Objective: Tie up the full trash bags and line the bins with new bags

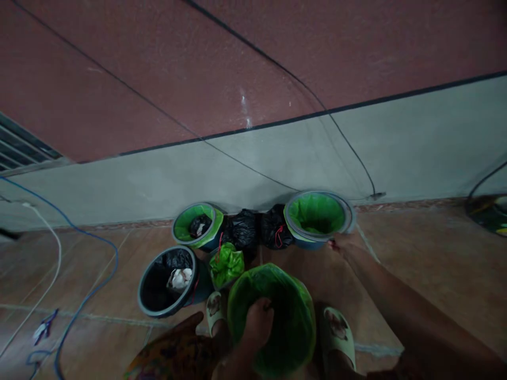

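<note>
the person stands on a tiled floor (420,253) in pale slippers (336,332), leaning over a round bin (296,301) lined with a green bag, and the left hand (257,322) is pushed down into it. the fingers (263,306) look bunched together against the plastic, but i can't tell from here whether they're pinching it. the right hand (338,245) reaches ahead to the rim of a second bin (344,207), its fingertips right at the edge, their spread lost in shadow. that bin's green liner (315,216) shows nothing inside. as things lie, some of the job looks done: two black bags (243,229), one with a red tie (279,236), sit closed against the wall, and a green bag (225,265) sits bunched up just in front of them. other bins look unfinished: a third bin (206,211), green-lined, holds a black bundle (200,226), and a fourth (139,295), lined in black, holds something white (180,278).
</note>
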Tool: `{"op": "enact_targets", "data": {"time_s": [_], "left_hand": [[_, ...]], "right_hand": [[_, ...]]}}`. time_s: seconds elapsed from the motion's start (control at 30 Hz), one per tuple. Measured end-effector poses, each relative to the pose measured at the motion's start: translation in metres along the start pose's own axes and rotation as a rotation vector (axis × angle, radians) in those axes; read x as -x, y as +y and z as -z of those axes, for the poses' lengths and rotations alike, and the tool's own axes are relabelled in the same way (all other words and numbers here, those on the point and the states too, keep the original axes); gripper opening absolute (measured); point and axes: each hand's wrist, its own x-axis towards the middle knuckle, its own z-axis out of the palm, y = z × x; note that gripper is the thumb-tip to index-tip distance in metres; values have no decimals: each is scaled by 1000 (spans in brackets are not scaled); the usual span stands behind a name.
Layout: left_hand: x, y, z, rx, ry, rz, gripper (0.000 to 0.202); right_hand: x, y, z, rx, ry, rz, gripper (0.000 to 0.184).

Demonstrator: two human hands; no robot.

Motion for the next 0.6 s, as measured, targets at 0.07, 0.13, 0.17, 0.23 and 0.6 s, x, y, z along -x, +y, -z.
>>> {"op": "enact_targets", "data": {"time_s": [0.07,0.13,0.17,0.23,0.6], "left_hand": [[0,3,19,63,67,-6,34],[2,4,41,176,191,15,34],[5,3,53,246,250,18,35],[12,0,74,427,364,93,44],[53,-37,87,-73,297,139,25]], "right_hand": [[24,-2,6,-54,-25,-16,14],[56,3,9,-26,-106,-5,12],[74,8,9,38,-172,24,13],[110,22,7,224,-309,97,14],[193,90,-39,845,-429,262,29]]}}
